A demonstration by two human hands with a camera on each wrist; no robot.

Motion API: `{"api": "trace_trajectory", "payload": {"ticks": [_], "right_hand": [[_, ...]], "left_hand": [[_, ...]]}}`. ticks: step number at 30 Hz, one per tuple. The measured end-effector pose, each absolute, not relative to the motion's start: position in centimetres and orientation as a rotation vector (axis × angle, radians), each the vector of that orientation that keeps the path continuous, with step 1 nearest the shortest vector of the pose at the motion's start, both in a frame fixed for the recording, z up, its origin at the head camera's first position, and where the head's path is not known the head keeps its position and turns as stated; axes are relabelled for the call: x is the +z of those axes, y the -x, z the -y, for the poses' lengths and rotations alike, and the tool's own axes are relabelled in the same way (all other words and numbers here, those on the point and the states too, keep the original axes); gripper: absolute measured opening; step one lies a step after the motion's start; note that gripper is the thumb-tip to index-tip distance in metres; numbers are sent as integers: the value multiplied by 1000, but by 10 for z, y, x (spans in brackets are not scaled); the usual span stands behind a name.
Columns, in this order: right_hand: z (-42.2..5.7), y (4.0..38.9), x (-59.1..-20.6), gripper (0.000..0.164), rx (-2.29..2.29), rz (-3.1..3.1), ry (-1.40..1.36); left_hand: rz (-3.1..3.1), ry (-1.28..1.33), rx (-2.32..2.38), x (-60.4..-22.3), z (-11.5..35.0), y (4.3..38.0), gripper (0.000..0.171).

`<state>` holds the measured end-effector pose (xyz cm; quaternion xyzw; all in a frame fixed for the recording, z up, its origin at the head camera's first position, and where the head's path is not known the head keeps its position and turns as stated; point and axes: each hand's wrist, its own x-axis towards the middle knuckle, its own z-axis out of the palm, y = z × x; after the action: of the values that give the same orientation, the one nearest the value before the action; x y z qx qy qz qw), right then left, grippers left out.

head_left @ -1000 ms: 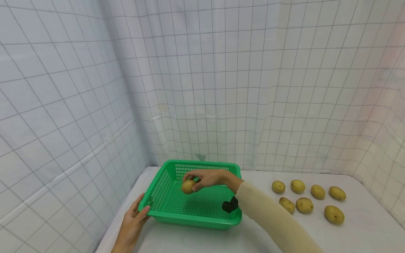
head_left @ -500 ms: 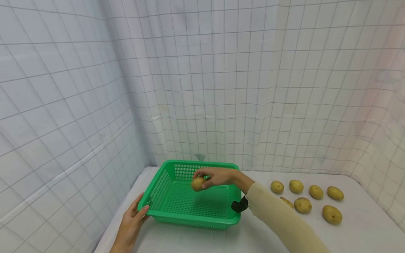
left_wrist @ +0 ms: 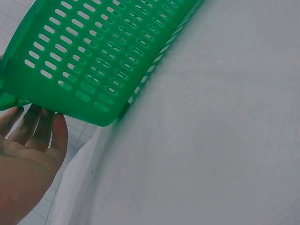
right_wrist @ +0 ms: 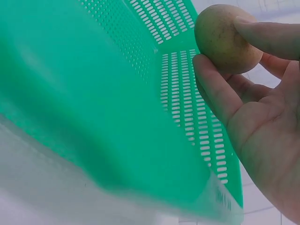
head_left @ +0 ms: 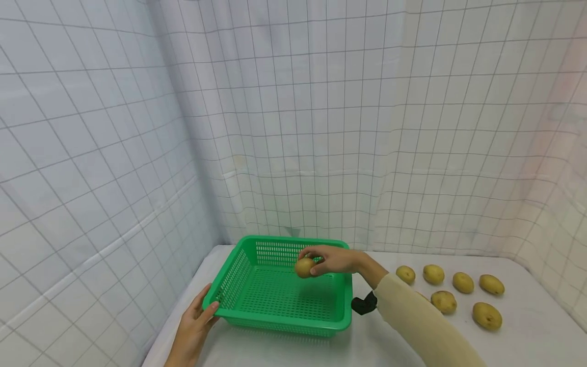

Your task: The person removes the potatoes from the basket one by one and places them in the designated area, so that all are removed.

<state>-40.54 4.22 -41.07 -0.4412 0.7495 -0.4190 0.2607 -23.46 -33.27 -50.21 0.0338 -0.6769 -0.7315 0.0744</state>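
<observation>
A green plastic basket with slotted walls stands on the white table, its inside bare in the head view. My left hand grips its near left corner, thumb over the rim; in the left wrist view, fingers bend up under the basket rim. Above the right part of the basket, my right hand holds a yellow-brown potato between thumb and fingertips. In the right wrist view this potato is clear of the basket wall.
Several potatoes lie on the table to the right; my right sleeve partly covers one. A black device hangs at my right wrist. White grid-lined curtains close off the back and sides.
My right hand has carried the potato to the right over the basket, from left of the middle toward its right side. The left hand keeps its grip on the corner.
</observation>
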Motion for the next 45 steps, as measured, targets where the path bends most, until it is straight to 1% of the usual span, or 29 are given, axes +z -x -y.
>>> {"api": "trace_trajectory", "payload": {"ticks": [13, 19, 27, 35, 45], "right_hand": [[-86, 394, -413, 39, -1196, -2141, 1029], [-102, 389, -413, 41, -1216, -2170, 995], [-115, 387, -413, 43, -1261, -2173, 988], [-119, 384, -411, 43, -1286, -2142, 1027], [-135, 378, -410, 42, -1304, -2182, 943]], "left_hand": [[2025, -111, -2231, -501, 330, 236, 78], [2037, -134, -2226, -501, 331, 234, 79], [2047, -121, -2218, -501, 331, 239, 79], [2024, -91, -2225, -500, 331, 235, 80], [2028, -86, -2216, -500, 332, 237, 80]]}}
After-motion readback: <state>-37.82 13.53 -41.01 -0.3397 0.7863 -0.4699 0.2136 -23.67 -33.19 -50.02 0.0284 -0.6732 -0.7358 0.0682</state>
